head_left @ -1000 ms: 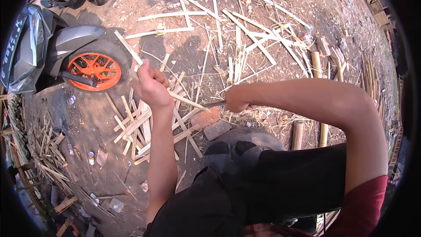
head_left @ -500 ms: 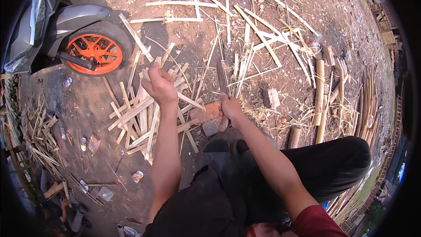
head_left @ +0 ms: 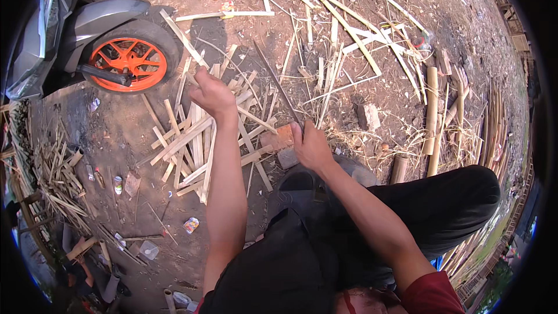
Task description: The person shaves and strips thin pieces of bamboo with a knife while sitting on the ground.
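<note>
My right hand (head_left: 314, 149) is closed round the handle of a long-bladed machete (head_left: 276, 81). The dark blade slants up and to the left from my fist, its tip above the ground litter. Over the pile of split bamboo strips (head_left: 200, 145) is my left hand (head_left: 215, 94), its fingers curled closed. A pale bamboo strip (head_left: 181, 36) ends close to those fingers. Whether they hold anything is hidden. Just left of my right hand, an orange-red brick (head_left: 280, 138) and a grey block (head_left: 287, 158) lie by my feet.
A motorbike's orange-rimmed wheel (head_left: 129, 64) stands at the upper left. More bamboo strips (head_left: 354, 40) are scattered ahead. Thick bamboo poles (head_left: 431, 110) and a broken brick (head_left: 368, 116) lie to the right. Another person (head_left: 81, 270) is partly visible at the lower left.
The machete's blade has swung from nearly upright to a leftward slant. My left hand has moved slightly up and away over the pile. The whole view has shifted a little.
</note>
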A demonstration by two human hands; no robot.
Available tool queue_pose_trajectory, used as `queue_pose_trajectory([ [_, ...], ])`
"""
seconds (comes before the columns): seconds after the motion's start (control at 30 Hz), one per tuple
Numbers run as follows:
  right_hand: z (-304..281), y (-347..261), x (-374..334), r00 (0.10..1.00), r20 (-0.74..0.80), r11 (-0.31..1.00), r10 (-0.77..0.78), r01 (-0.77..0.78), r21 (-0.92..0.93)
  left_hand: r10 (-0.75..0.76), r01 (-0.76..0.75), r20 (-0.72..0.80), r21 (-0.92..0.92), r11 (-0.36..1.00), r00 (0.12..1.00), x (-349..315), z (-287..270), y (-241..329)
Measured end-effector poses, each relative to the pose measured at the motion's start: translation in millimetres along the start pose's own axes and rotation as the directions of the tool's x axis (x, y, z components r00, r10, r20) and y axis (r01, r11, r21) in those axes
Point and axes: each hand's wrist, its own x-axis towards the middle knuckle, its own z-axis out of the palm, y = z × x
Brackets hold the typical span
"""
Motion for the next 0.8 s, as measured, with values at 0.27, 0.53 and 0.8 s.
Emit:
queue_pose_trajectory([
  [0.27,18.0,82.5,-31.7,0.985,0.158,0.956,0.073,-0.023,-0.293,0.023,-0.025,0.03,0.074,0.997,0.999,-14.6,-13.1,3.1],
  [0.53,40.5,83.2,-54.4,0.97,0.244,0.928,0.019,0.074,-0.366,-0.075,0.071,-0.007,-0.235,0.969,0.997,-2.7,-30.6,-10.5],
  [0.8,51.2,81.6,-63.9,0.993,0.07,0.938,-0.092,0.111,-0.328,-0.012,0.015,0.015,-0.188,0.982,1.0,-6.6,-52.8,-4.3],
])
